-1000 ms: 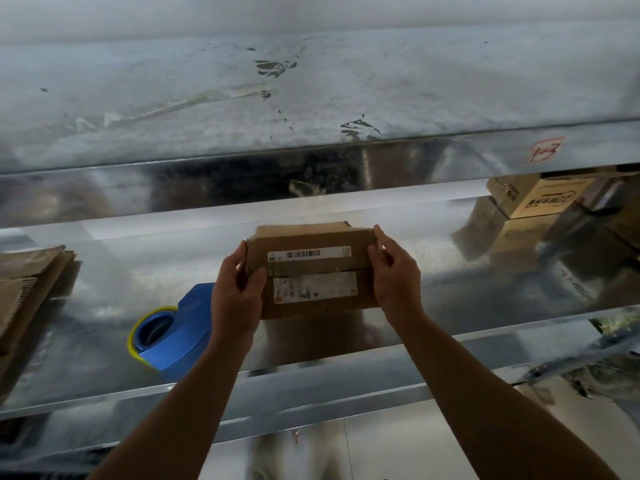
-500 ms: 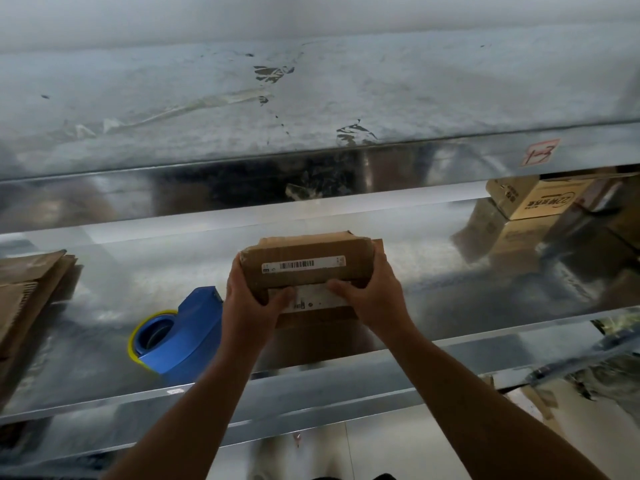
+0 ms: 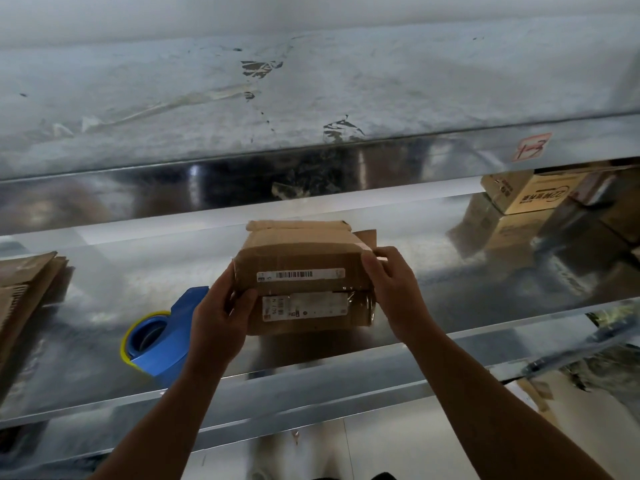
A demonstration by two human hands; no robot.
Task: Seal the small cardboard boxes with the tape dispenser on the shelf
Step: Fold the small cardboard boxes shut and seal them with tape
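Small brown cardboard box (image 3: 304, 258): matt kraft board, creased, worn soft at the edges.
White paper barcode labels (image 3: 301, 274): smooth, on the box front.
Clear tape (image 3: 360, 301): glossy, wrinkled film over the box's lower right.
Blue plastic tape dispenser (image 3: 180, 327): smooth moulded shell with a slight sheen.
Lower metal shelf (image 3: 450, 296): bright sheet metal, mirror-glossy.
Upper metal shelf (image 3: 381, 81): the same metal, dull and scuffed.
Flattened brown cardboard sheets (image 3: 24, 289): matt, corrugated edge showing.
Printed cardboard carton (image 3: 533, 195): matt.
Pink paper tag (image 3: 531, 147): matt.
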